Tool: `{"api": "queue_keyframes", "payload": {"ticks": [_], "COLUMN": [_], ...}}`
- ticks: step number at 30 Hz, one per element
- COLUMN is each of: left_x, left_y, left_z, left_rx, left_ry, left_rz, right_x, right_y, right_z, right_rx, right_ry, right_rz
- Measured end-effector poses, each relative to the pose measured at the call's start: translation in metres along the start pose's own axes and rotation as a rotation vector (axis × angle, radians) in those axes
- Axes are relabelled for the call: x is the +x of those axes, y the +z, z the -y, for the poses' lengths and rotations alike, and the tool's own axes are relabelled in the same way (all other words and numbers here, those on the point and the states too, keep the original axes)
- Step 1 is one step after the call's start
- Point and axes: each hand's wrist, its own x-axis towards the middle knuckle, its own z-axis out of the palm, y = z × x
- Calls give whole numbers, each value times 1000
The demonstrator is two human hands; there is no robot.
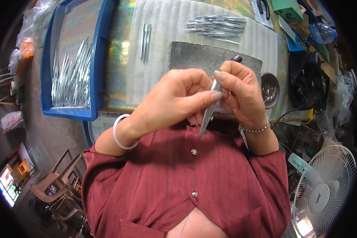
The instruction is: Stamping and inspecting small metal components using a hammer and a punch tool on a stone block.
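Close in front of my chest, a slim silver drawing compass (pixel 207 118) slants between both hands, with its pointed end and small screws low and a black end up high. My left hand (pixel 174 97) pinches its middle between thumb and fingers. Higher up, my right hand (pixel 242 89) closes thumb and fingers round the upper part near the black end. Beneath the hands lies a dark grey slab (pixel 194 55). A small round bowl (pixel 275 104) of tiny metal parts sits beside my right hand.
A blue tray (pixel 94 79) at the left holds many slender silver pieces (pixel 73 79). On a white foam sheet (pixel 162 35) lie a few more silver pieces (pixel 145 43) and a larger pile (pixel 218 28). A white fan (pixel 323 194) stands at lower right.
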Motion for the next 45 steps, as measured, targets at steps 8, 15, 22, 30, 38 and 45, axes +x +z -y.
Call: {"api": "queue_keyframes", "payload": {"ticks": [8,15,22,30,38,45], "left_x": [6,11,21,31,38,49], "left_y": [-2,-4,-3,7,18,25], "left_z": [0,-7,-12,-20,-29,-30], "left_rx": [-37,70,72,-43,-2,23], "left_ry": [-102,-103,-145,-178,-179,-185], "left_rz": [17,85,122,171,248,273], "right_x": [3,-1,-2,-10,-28,-30], "right_y": [-6,-3,-9,-15,-15,-27], "right_z": [-11,-12,-10,-6,-2,-7], "right_rx": [95,41,80,137,180,244], "right_ry": [17,-59,-60,-133,-240,-274], "right_rz": [-10,-75,-90,-88,-143,-141]}}
